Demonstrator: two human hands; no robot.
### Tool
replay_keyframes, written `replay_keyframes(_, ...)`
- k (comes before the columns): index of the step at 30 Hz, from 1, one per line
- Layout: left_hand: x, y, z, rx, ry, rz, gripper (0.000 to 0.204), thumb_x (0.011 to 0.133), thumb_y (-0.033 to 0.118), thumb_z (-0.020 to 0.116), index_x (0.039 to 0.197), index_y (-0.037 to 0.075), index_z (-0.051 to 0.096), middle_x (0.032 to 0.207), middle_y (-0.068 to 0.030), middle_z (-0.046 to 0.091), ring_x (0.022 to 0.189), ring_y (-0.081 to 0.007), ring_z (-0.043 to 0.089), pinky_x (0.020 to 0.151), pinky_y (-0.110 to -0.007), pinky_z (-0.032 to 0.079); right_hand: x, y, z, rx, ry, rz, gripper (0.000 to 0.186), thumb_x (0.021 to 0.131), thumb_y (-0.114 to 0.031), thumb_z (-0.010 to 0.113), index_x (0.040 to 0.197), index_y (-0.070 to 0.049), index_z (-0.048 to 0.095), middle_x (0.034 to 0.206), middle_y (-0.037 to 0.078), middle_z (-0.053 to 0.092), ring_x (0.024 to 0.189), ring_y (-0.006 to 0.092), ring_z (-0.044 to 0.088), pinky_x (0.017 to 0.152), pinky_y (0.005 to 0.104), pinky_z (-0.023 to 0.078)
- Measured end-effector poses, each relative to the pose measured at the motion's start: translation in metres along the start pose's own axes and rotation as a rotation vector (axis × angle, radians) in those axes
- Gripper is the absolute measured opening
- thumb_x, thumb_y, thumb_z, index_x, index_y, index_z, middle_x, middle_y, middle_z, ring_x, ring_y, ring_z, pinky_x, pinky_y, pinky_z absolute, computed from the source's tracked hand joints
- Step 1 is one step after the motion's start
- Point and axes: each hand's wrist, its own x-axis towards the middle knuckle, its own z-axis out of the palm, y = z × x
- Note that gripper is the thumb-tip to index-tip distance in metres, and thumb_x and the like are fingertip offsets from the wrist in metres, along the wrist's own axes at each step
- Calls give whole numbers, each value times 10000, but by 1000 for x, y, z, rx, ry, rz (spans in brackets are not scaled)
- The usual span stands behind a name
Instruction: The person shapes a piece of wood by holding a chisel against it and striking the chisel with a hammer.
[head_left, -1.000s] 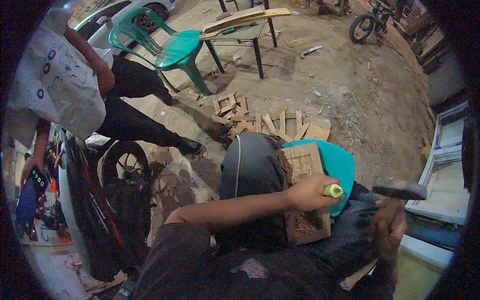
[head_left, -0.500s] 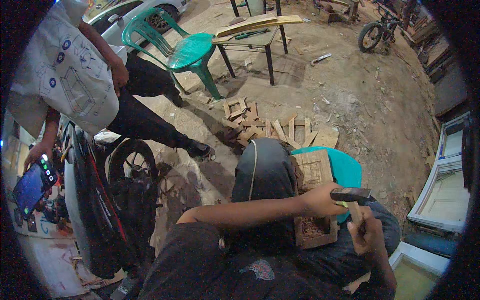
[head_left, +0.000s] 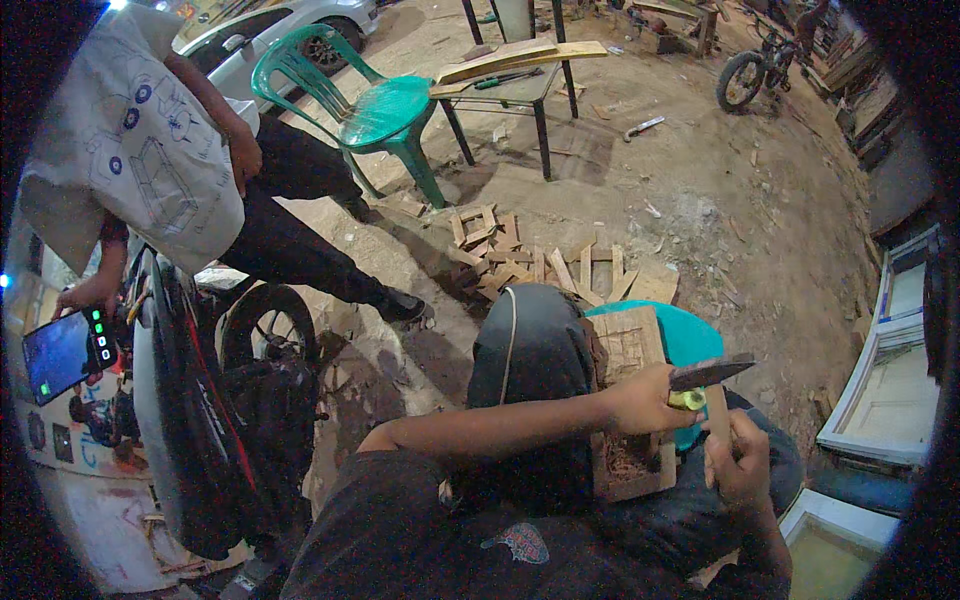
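Observation:
My left hand [head_left: 640, 398] is closed round a tool with a yellow-green handle [head_left: 686, 400], apparently a chisel; its lower part is hidden by the hand. In my right hand [head_left: 742, 462] is a hammer, gripped by its wooden handle [head_left: 717, 412]. The dark, tapering hammer head [head_left: 712, 373] hovers just beyond the handle end in my left hand. Under my left hand and forearm, a carved wooden board [head_left: 655, 350] lies across my lap. Its near recess holds reddish-brown shavings [head_left: 628, 455].
A teal plastic seat [head_left: 695, 335] shows past the board. Wood offcuts [head_left: 500, 245] are heaped on the ground ahead. Beyond stand a green chair [head_left: 390, 110] and a small table [head_left: 520, 90] with planks. At left, a motorcycle [head_left: 185, 400] and a person holding a phone [head_left: 70, 355]. White-framed panels [head_left: 875, 390] are at right.
The hammer head has lifted and turned slightly, uncovering more of the yellow-green handle end. My left hand has barely moved. At left, the other person's phone has tilted.

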Motion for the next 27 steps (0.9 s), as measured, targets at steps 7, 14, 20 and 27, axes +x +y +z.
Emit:
replay_keyframes(7,1,-17,0,-221,-58,196,273,832,282,726,952,62,618,843,-14,640,807,-108,591,721,-295,497,9,-2,9,116,36,76,198,979,-200,476,1004,-3,485,545,42,501,384,114,491,342,260,394)
replay_keyframes(14,0,-14,-2,-247,-17,-159,396,872,427,709,923,42,636,746,32,557,686,-80,489,584,-285,420,9,-23,22,274,53,254,201,997,-220,458,1104,-63,393,598,56,535,427,132,517,393,281,436)
replay_keyframes(20,0,-10,-8,-488,263,-32,193,918,246,670,909,54,658,782,56,578,728,-54,521,609,-260,431,13,-43,-12,-295,2,-66,360,967,-208,531,1272,-32,459,866,129,640,803,186,627,720,322,500)
replay_keyframes(27,10,-20,-22,-668,343,-97,309,945,315,563,1017,25,645,900,-48,660,807,-124,619,699,-258,481,-51,-137,-88,-589,843,-862,550,927,-366,548,1263,65,488,988,183,634,941,244,620,862,353,481)
